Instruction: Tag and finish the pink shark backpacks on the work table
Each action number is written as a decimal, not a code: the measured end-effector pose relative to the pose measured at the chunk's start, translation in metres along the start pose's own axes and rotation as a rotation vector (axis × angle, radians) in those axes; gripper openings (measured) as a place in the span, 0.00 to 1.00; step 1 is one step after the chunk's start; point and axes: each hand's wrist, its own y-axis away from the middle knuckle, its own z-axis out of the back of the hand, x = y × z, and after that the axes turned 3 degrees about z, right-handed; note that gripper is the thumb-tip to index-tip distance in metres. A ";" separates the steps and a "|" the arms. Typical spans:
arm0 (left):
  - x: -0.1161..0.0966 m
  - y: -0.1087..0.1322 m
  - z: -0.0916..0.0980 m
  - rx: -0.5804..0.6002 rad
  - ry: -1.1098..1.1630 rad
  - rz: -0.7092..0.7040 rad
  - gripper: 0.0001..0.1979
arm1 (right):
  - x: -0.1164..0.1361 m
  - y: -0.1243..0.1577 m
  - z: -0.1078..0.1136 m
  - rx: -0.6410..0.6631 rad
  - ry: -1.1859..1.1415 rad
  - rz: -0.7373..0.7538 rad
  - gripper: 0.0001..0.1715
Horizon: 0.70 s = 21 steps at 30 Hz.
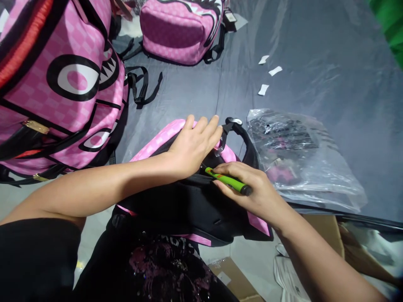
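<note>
A black and pink backpack [185, 201] lies on its side before me, at the table's near edge and over my lap. My left hand [195, 144] presses down on its top side, fingers stretched out and nearly flat. In my right hand [244, 184] is a slim, bright green pen-like tool [228, 180] with a black end cap. It is pinched between thumb and fingers, its front end pointing left toward the bag beneath my left palm. That tip is partly hidden. A black strap with a clear tag loops up beside my left fingertips.
Larger pink checkered backpacks [75, 79] with cartoon eyes stand at the left. Another pink backpack [173, 35] lies at the back. Right of my work is a clear plastic bag [302, 155] with dark and pink contents. Several white scraps dot the grey table cover [315, 75]. Cardboard boxes [236, 277] sit below.
</note>
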 end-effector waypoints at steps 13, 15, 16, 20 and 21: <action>-0.001 -0.003 0.001 0.008 0.009 -0.012 0.33 | -0.002 -0.008 0.001 0.072 0.056 0.118 0.10; -0.001 -0.003 0.001 0.008 -0.002 -0.012 0.33 | 0.000 -0.011 0.003 0.095 0.048 0.117 0.09; 0.000 -0.003 0.001 0.004 -0.004 -0.013 0.33 | 0.001 -0.012 0.004 0.107 0.048 0.118 0.09; 0.000 -0.002 0.000 -0.010 -0.002 -0.019 0.33 | 0.006 -0.015 0.008 0.145 0.064 0.132 0.09; 0.000 -0.002 0.000 -0.011 -0.006 -0.020 0.33 | 0.006 -0.015 0.008 0.154 0.070 0.130 0.10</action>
